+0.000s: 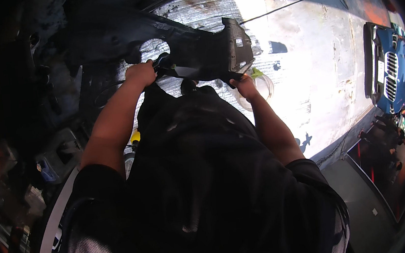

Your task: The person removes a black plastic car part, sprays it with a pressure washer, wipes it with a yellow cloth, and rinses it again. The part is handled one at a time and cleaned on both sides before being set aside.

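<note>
A large black moulded car part (190, 53) stretches across in front of me, with a round gap toward its left and a grey bracket-like end (239, 46) at its right. My left hand (142, 74) is closed at its near edge, beside the round gap. In its grip is a dark object with a bluish sheen (161, 60), whose kind I cannot make out. At the near right corner, my right hand (244, 86) is closed on the edge of the part. Deep shadow hides the part's far left.
A clear round container or coil (267, 92) with something green lies by my right hand. Something yellow (135, 136) shows below my left forearm. A thin black cable (293, 4) crosses the pale floor. A blue car (393, 69) stands far right; dark clutter fills the left.
</note>
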The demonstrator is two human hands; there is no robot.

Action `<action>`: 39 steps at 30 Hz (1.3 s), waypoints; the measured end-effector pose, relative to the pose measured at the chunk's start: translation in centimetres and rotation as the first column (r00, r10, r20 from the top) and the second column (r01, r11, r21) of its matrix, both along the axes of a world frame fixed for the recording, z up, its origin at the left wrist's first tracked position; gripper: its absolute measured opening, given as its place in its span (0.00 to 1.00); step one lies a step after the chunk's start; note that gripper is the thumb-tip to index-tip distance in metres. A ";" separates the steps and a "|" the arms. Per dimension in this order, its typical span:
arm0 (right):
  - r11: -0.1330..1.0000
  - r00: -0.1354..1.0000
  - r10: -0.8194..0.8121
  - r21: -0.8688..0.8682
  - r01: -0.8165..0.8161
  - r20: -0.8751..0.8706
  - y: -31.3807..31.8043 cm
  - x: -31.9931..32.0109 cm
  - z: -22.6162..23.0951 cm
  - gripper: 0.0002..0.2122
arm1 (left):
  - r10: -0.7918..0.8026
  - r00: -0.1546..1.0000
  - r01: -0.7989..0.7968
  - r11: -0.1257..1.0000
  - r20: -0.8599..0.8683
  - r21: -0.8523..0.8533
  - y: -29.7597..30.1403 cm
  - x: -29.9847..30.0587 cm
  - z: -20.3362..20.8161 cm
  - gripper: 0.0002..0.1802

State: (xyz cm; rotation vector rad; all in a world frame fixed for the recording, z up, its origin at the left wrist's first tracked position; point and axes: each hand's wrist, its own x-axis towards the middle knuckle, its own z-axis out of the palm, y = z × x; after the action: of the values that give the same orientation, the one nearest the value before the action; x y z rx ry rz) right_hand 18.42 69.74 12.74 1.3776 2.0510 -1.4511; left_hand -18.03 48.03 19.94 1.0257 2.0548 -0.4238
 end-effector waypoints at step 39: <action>0.744 0.759 -0.633 -0.386 0.545 -0.149 6.2 -1.8 4.2 0.20 | 0.390 0.914 -0.403 0.904 0.113 0.142 0.8 3.1 -3.1 0.28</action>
State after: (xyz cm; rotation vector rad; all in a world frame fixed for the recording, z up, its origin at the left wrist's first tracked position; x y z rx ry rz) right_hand 16.63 75.97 16.90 1.8705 1.4333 -2.2331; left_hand -14.88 48.85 16.80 0.6726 2.1804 -0.0011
